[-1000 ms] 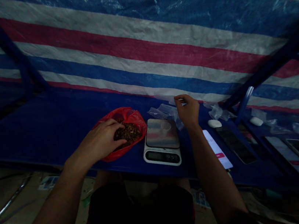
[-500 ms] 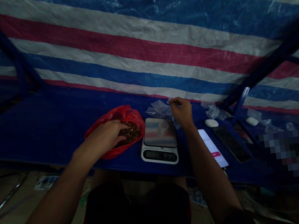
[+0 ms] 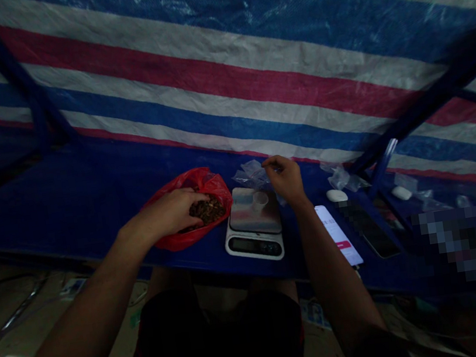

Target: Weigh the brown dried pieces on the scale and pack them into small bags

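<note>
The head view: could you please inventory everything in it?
Table: one, blue, mid-frame
Tarpaulin: one, red-white-blue striped, behind table
Frame bars: several, dark blue, both sides
Digital scale: one, white, centre
Carrier bag: one, red, left of scale
Loose pieces: many, brown, inside carrier bag
Cup: one, clear, on scale
Small pouches: several, clear, behind scale and farther right
Smartphones: at least two, one lit white, right of scale
Rounded objects: two, white, right
Pixelated area: one, contents unreadable, far right
Floor: one, pale, below table
Shorts: one pair, black, bottom centre
Left hand: one, bare, at carrier bag's mouth
Right hand: one, bare, beside small pouches
</note>
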### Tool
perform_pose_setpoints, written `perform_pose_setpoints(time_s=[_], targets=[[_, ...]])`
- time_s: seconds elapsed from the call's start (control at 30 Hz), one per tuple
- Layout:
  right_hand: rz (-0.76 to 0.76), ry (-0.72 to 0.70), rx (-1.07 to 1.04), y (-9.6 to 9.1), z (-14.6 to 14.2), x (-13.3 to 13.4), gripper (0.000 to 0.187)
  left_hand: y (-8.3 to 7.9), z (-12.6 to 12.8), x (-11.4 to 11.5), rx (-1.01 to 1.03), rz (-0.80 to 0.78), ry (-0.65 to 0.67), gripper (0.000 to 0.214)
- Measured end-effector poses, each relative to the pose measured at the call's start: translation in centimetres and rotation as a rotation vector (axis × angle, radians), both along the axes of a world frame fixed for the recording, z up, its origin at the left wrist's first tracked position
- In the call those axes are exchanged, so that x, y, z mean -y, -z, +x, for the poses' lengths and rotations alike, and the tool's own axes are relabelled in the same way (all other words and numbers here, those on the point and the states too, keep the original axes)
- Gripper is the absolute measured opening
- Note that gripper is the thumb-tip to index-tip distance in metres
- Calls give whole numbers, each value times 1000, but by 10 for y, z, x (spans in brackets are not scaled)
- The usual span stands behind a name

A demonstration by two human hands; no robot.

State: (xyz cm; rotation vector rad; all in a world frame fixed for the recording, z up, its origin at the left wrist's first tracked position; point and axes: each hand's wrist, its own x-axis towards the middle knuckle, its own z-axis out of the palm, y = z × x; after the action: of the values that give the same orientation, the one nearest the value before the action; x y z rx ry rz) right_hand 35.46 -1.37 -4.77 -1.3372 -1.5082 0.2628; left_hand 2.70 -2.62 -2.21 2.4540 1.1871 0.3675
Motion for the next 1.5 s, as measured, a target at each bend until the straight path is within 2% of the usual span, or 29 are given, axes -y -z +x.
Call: perform_pose_setpoints(time_s=[0.07, 0.2, 0.37, 0.6, 0.87, 1.03, 1.23, 1.4, 1.5], targets=[[15, -87, 17, -4, -8, 4, 19, 2, 1, 3, -47, 27, 29, 43], [51, -162, 38, -10, -22, 12, 20, 0, 3, 6, -42, 19, 59, 27], [39, -141, 7, -8, -19, 10, 19, -10, -1, 1, -15, -38, 60, 21], [17, -79, -64, -2, -5, 3, 18, -28, -4, -3, -18, -77, 71, 24], [8, -82, -85, 3, -2, -1, 16, -46, 21, -7, 75, -82, 185, 25], [-8, -71, -65, 5, 0, -2, 16, -59, 45, -8, 83, -73, 195, 25], [-1, -60, -53, 6, 1, -3, 16, -55, 58, -8, 71, -107, 219, 24], [10, -83, -31, 5, 0, -3, 15, -46, 47, -11, 39, -138, 200, 23], [0, -87, -32, 4, -2, -2, 15, -48, 45, -11, 59, -126, 201, 23]])
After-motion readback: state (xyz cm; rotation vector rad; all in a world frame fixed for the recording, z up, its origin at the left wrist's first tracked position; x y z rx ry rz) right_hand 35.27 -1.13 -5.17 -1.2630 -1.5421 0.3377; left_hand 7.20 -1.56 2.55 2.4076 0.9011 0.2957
